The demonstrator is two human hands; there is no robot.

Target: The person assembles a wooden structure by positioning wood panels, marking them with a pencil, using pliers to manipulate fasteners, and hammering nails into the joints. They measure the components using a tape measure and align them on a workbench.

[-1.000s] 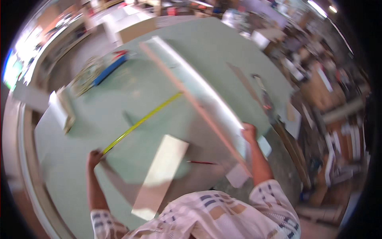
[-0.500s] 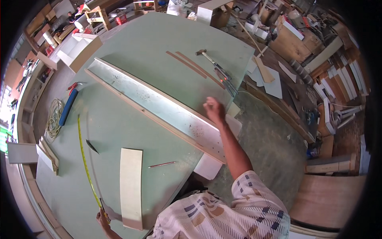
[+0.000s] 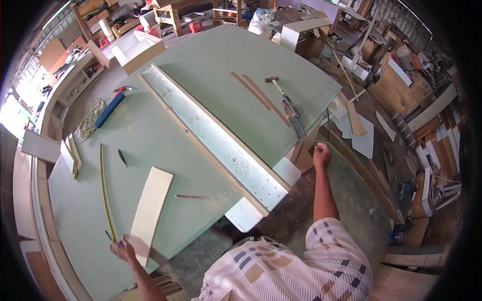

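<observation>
At the lower left, my left hand (image 3: 122, 249) is closed round the near end of a tape measure, whose yellow blade (image 3: 104, 190) lies stretched along the green tabletop. Beside that hand a pale flat board (image 3: 150, 210) lies at a slant. My right hand (image 3: 322, 155) is off the table's right edge with fingers curled; whatever it may hold is hidden. A pencil (image 3: 191, 196) rests right of the board, and a small dark blade-like piece (image 3: 122, 157) lies near the tape. Diagonally across the table runs a long wooden channel (image 3: 211, 140) with a pale, speckled inside.
On the table (image 3: 216, 55) are a hammer (image 3: 275, 85), pliers-like tools (image 3: 292, 118) and thin brown strips (image 3: 251, 90). A coiled hose (image 3: 93, 118) and a blue cylinder (image 3: 109, 110) sit at the left edge. Boards and offcuts (image 3: 359, 135) crowd the right side.
My right hand has moved right, from over the channel to beyond the table edge. The pale board now lies tilted, its near end by my left hand. The view has shifted too.
</observation>
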